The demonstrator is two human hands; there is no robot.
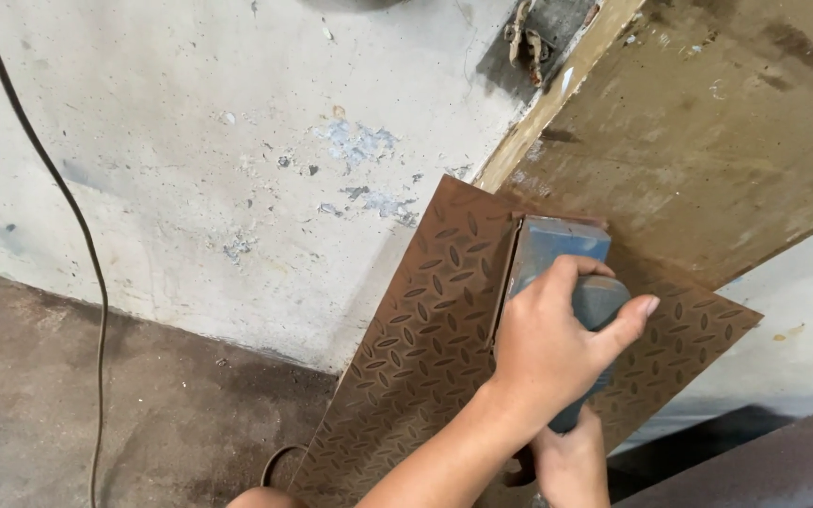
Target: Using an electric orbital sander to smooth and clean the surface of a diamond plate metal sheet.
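Observation:
A blue power sander [557, 246] rests on a rusty brown diamond-pattern metal plate [416, 348] that lies at a slant across the middle. My left hand [543, 353] grips the sander's grey-blue top handle [604, 299], fingers curled over the far side and thumb stretched to the right. My right hand [571, 461] sits lower, closed around the rear of the tool, and is partly hidden by my left wrist. The sander's underside cannot be seen.
A black cable [77, 235] runs down the left over pale, chipped concrete [237, 141]. A large stained brown sheet [708, 122] lies at the upper right under the plate's corner. A dark slab [764, 461] is at the bottom right. A cord loop [275, 461] lies near the plate's lower edge.

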